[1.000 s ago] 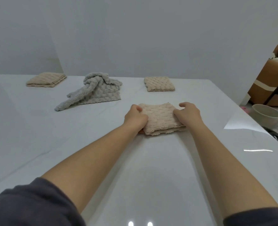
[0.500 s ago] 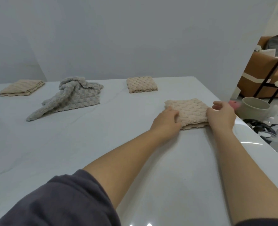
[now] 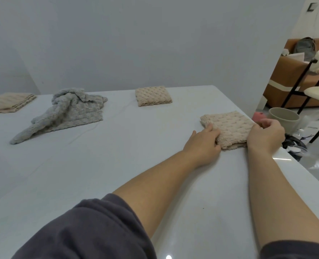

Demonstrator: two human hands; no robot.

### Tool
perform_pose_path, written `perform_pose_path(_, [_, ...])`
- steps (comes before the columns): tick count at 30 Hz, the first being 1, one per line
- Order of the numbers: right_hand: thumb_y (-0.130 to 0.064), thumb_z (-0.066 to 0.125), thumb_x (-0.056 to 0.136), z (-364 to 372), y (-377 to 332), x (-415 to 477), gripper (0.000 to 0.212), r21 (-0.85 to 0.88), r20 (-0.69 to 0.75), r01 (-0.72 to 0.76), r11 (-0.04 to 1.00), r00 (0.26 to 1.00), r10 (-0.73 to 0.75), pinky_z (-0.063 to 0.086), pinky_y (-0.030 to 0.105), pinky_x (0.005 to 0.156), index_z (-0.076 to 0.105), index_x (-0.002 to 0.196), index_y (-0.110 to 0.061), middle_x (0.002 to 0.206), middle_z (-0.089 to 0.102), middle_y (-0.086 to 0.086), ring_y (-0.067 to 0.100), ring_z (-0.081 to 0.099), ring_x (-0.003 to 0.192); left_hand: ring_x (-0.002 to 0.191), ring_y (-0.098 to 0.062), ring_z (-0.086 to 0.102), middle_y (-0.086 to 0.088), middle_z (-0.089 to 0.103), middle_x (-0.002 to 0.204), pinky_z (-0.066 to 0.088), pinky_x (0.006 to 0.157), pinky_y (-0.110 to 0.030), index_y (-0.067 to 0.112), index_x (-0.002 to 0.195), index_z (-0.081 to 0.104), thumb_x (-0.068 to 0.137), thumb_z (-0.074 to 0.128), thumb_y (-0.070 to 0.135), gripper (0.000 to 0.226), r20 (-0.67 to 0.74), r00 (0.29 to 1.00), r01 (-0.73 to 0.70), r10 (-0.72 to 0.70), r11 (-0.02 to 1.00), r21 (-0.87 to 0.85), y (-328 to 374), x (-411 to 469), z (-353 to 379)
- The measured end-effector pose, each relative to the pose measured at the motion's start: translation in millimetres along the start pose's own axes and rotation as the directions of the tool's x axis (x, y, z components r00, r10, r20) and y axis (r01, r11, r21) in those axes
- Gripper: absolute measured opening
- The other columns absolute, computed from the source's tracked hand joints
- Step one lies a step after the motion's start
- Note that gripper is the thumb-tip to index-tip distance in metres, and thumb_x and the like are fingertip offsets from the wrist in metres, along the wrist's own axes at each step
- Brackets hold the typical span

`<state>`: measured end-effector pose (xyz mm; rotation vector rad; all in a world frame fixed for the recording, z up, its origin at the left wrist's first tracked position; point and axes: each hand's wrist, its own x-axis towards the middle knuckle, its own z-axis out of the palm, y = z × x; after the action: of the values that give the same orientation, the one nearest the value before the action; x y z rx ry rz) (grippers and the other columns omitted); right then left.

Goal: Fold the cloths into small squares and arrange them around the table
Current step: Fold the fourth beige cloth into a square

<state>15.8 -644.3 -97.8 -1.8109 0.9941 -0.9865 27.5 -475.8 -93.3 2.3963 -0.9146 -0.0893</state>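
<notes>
Head view: the left hand (image 3: pixel 203 142) and right hand (image 3: pixel 265 135) each pinch a side of the folded beige cloth (image 3: pixel 229 126), fingers curled over its left and right edges, with the cloth lying on the white table (image 3: pixel 117 165) close to its right edge. The step in hand looks like setting this square in its place. To do it well, keep both grips even so the layers do not slide apart, lower the cloth flat, keep it clear of the table edge, then press the top lightly before letting go. The cloth is a thick, bumpy-knit square with a fluffy near edge where the layers show. Two more folded beige squares lie far off: one at the far middle (image 3: pixel 153 95), one at the far left (image 3: pixel 9 102). A grey cloth (image 3: pixel 69 113) lies crumpled between them, not yet folded.
</notes>
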Motion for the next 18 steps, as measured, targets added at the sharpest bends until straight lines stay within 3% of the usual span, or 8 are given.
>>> perform_pose_path(3, [-0.010,0.054,0.089,0,0,1,0.026,-0.041,-0.026,-0.010,0.999,1.000,0.009,0.047,0.042,0.095,0.065,0.112,-0.016,0.124,0.058,0.008,0.029,0.059,0.106,0.139,-0.025,0.032,-0.007,0.021,0.158,0.009,0.120,-0.049,0.014,0.143,0.039,0.094,0.044,0.016,0.049,0.067,0.998,0.000,-0.003,0.999,0.036,0,3,-3])
perform_pose_path(7, [-0.013,0.050,0.095,-5,1,2,0.026,-0.175,-0.026,-0.001,0.985,1.000,-0.003,0.031,0.040,0.104,0.063,0.116,-0.019,0.131,0.050,0.009,0.034,0.054,0.111,0.148,-0.021,0.015,-0.007,0.001,0.163,-0.001,0.121,-0.044,0.014,0.154,0.018,0.096,0.038,0.017,0.061,0.122,0.992,-0.024,0.012,0.995,0.095,0,5,-5])
perform_pose_path(10, [-0.024,0.041,0.097,1,-2,3,0.031,-0.420,0.009,0.143,0.896,0.988,-0.153,0.009,0.055,0.116,0.063,0.118,-0.018,0.133,0.053,0.010,0.031,0.046,0.126,0.149,-0.019,0.010,-0.006,0.000,0.163,-0.001,0.120,-0.048,0.014,0.154,0.016,0.097,0.035,0.022,0.061,0.110,0.994,-0.028,0.015,0.993,0.115,-1,5,-2])
perform_pose_path(13, [-0.026,0.026,0.099,13,-10,-2,0.044,-0.529,0.266,0.441,0.725,0.898,-0.352,0.001,0.066,0.113,0.054,0.131,-0.014,0.147,0.042,0.009,0.027,0.024,0.144,0.149,-0.017,0.001,-0.004,-0.002,0.163,-0.003,0.118,-0.053,0.014,0.154,0.011,0.099,0.030,0.026,0.060,0.104,0.994,-0.037,0.018,0.982,0.186,-1,2,3])
perform_pose_path(16, [-0.028,0.020,0.101,20,-6,-9,0.047,-0.556,0.499,0.534,0.637,0.827,-0.258,0.007,0.065,0.114,0.040,0.142,-0.016,0.157,0.028,0.005,0.027,0.015,0.146,0.150,-0.018,-0.002,-0.001,-0.001,0.164,-0.004,0.117,-0.057,0.017,0.155,0.006,0.101,0.023,0.031,0.058,0.139,0.990,-0.024,-0.017,0.957,0.290,-3,4,7])
perform_pose_path(18, [-0.033,0.016,0.102,20,-2,-10,0.052,-0.596,0.542,0.516,0.615,0.824,-0.166,0.003,0.063,0.115,0.030,0.150,-0.019,0.161,0.020,0.003,0.027,0.009,0.149,0.150,-0.019,-0.003,0.001,0.000,0.164,-0.006,0.116,-0.058,0.019,0.155,0.006,0.102,0.021,0.034,0.057,0.143,0.989,-0.024,-0.027,0.939,0.344,-4,7,6])
